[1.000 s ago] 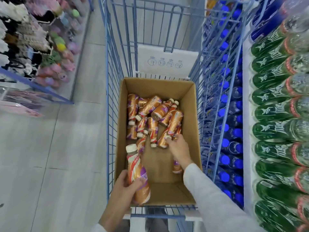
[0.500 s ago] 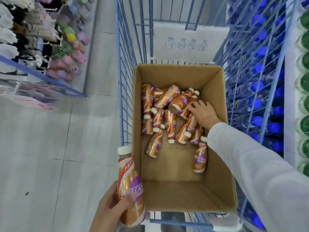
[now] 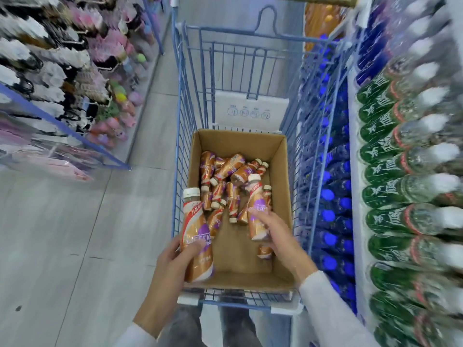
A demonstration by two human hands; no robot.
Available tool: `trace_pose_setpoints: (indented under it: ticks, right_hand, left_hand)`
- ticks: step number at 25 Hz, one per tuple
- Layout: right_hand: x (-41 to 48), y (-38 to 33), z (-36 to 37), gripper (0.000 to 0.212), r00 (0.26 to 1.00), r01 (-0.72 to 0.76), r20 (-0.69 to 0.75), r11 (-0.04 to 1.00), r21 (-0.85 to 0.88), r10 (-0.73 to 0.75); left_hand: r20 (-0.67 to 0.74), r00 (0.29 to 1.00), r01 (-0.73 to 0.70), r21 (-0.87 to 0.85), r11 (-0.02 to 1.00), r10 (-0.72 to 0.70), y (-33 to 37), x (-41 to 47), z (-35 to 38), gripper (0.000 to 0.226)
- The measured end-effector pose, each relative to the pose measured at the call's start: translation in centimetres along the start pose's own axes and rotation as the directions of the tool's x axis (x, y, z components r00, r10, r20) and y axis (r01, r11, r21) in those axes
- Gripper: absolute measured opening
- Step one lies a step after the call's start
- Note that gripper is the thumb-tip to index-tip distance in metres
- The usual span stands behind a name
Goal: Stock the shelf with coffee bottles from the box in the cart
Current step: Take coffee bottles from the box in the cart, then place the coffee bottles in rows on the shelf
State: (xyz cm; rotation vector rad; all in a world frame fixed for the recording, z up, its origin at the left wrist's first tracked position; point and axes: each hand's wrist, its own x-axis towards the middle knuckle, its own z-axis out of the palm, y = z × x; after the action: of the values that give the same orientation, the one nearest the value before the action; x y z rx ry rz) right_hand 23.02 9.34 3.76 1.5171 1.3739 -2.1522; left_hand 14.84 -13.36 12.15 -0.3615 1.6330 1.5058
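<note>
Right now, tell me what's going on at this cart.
A person at a blue cart has both hands full. The left hand grips one coffee bottle over the cardboard box's near left corner; the right hand grips a second bottle above the loose bottles lying in the box.

Right hand [image 3: 278,236] left the bottle pile [image 3: 225,176] and pulled back toward the box's [image 3: 283,171] near right side, now gripping a coffee bottle [image 3: 256,211], cap up. Left hand [image 3: 175,261] shifted its own bottle [image 3: 198,236] in over the box's near-left corner.
</note>
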Motion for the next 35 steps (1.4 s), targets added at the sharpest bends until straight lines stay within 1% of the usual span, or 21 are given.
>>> trace_pose_setpoints:
  ticks: [1, 2, 3, 5, 7, 9, 11, 13, 15, 17, 21, 22, 24, 26, 28, 29, 31, 33, 35]
  right_hand:
    - [-2.9, 0.3, 0.1, 0.087, 0.998, 0.035, 0.045, 0.984, 0.175, -0.043]
    - [-5.7, 0.4, 0.3, 0.091, 0.994, 0.052, 0.079, 0.947, 0.318, -0.081]
    - [-8.4, 0.4, 0.4, 0.093, 0.989, 0.064, 0.097, 0.903, 0.424, -0.116]
    - [-13.0, 0.5, 0.4, 0.086, 0.974, 0.11, 0.107, 0.831, 0.546, -0.199]
    - [-17.2, 0.6, 0.5, 0.074, 0.965, 0.182, 0.052, 0.803, 0.567, -0.256]
    - [-20.8, 0.9, 0.1, 0.066, 0.958, 0.254, -0.024, 0.803, 0.539, -0.287]
    - [-23.6, 1.4, -0.2, 0.064, 0.937, 0.338, -0.119, 0.774, 0.536, -0.327]
    - [-26.0, 2.5, -0.3, 0.06, 0.907, 0.42, -0.217, 0.723, 0.548, -0.362]
    - [-28.1, 3.8, -0.3, 0.059, 0.878, 0.479, -0.308, 0.675, 0.561, -0.367]
    - [-30.1, 5.6, -0.4, 0.062, 0.843, 0.536, -0.399, 0.622, 0.571, -0.361]
    - [-35.3, 10.0, -1.3, 0.073, 0.752, 0.644, -0.588, 0.523, 0.558, -0.298]
    - [-36.6, 11.3, -1.7, 0.075, 0.73, 0.662, -0.624, 0.512, 0.547, -0.277]
    - [-40.0, 14.1, -2.7, 0.075, 0.668, 0.706, -0.703, 0.506, 0.496, -0.243]
    - [-43.7, 16.7, -3.9, 0.067, 0.605, 0.747, -0.765, 0.49, 0.449, -0.221]
    - [-47.7, 19.2, -5.3, 0.053, 0.533, 0.783, -0.824, 0.479, 0.397, -0.189]
    - [-49.5, 20.4, -5.9, 0.052, 0.49, 0.801, -0.857, 0.47, 0.37, -0.161]
    - [-53.0, 23.0, -7.0, 0.061, 0.398, 0.839, -0.912, 0.441, 0.319, -0.096]
    - [-56.2, 26.0, -8.1, 0.064, 0.333, 0.864, -0.942, 0.414, 0.288, -0.04]
    - [-59.0, 29.1, -9.0, 0.064, 0.289, 0.877, -0.957, 0.399, 0.266, 0.003]
  left_hand:
    - [0.023, 0.999, -0.024, -0.004, 1.0, 0.024, 0.5, -0.9, 0.8, 0.062]
    - [0.044, 0.998, -0.047, -0.001, 0.999, 0.047, 1.0, -1.9, 1.5, 0.061]
    - [0.073, 0.995, -0.069, -0.002, 0.998, 0.069, 1.5, -3.1, 2.3, 0.056]
    - [0.137, 0.984, -0.111, -0.007, 0.994, 0.11, 2.2, -5.0, 3.6, 0.047]
    - [0.2, 0.968, -0.154, 0.002, 0.988, 0.15, 2.6, -6.7, 4.6, 0.046]
    - [0.269, 0.945, -0.199, 0.018, 0.98, 0.187, 2.9, -8.3, 5.4, 0.048]
    - [0.341, 0.916, -0.233, 0.028, 0.972, 0.21, 2.9, -9.6, 6.0, 0.047]
    - [0.447, 0.87, -0.255, 0.052, 0.966, 0.206, 2.8, -10.8, 6.6, 0.045]
    - [0.52, 0.832, -0.275, 0.089, 0.957, 0.191, 2.2, -11.7, 7.3, 0.046]
    - [0.58, 0.796, -0.289, 0.119, 0.95, 0.17, 1.4, -12.8, 8.1, 0.045]
    - [0.715, 0.695, -0.308, 0.205, 0.929, 0.073, -1.1, -16.5, 11.0, 0.04]
    - [0.747, 0.663, -0.308, 0.219, 0.926, 0.045, -1.7, -17.7, 11.8, 0.037]
    - [0.82, 0.572, -0.333, 0.27, 0.904, -0.034, -3.4, -20.7, 13.6, 0.04]
    - [0.87, 0.481, -0.366, 0.309, 0.878, -0.106, -5.0, -23.7, 15.5, 0.048]
    - [0.906, 0.391, -0.402, 0.326, 0.855, -0.162, -7.0, -27.5, 17.5, 0.053]
    - [0.919, 0.347, -0.423, 0.332, 0.844, -0.187, -8.0, -29.3, 18.4, 0.051]
    - [0.939, 0.25, -0.454, 0.328, 0.829, -0.235, -10.3, -33.1, 20.1, 0.045]
    - [0.947, 0.17, -0.469, 0.321, 0.823, -0.272, -13.0, -36.7, 21.3, 0.041]
    - [0.949, 0.132, -0.481, 0.314, 0.818, -0.287, -15.9, -39.7, 22.1, 0.041]
